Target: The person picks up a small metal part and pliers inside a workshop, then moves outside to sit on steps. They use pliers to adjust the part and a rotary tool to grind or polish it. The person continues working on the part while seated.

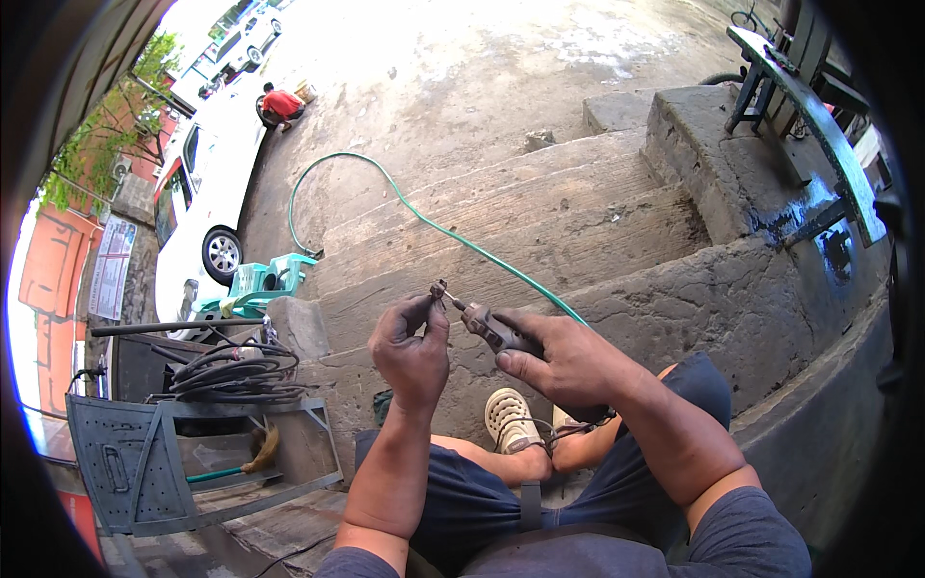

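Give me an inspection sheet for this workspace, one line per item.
Surface: worn concrete steps, stained and cracked.
Job's things: small metal part pinched in the left hand; grey handheld tool gripped in the right hand, tip close to the part.
Clutter: grey metal rack with a broom under it.
Grippers: both hands closed on their items.
Cables: green hose across the steps; black coiled cables on the rack.
Surroundings: white car, a person in red crouched beside it, green metal bench.
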